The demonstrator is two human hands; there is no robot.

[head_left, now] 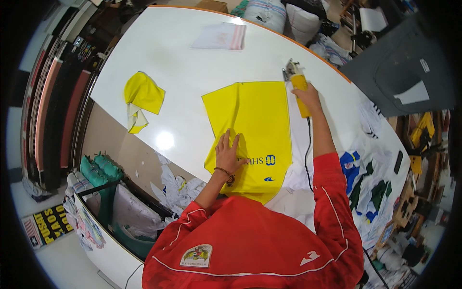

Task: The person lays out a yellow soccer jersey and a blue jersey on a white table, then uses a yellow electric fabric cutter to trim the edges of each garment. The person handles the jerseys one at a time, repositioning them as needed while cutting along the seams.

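Observation:
A yellow printed fabric panel [262,120] lies spread on the white table [187,67] in front of me. My left hand [229,156] rests flat on its lower left part, fingers spread, over some of the dark blue print. To the right of the panel, my right hand [310,98] is wrapped round the yellow body of a handheld electric fabric cutter [299,83]. The cutter's metal head points away from me, beside the panel's far right corner. Its dark cord [308,144] trails back toward my right sleeve.
A folded yellow fabric piece [144,94] lies at the left, and a pale folded cloth [220,36] at the far side. Blue, green and white scraps [368,185] cover the right side. White cuttings [180,188] lie below the table's left edge. Stuffed sacks [265,13] stand beyond the far edge.

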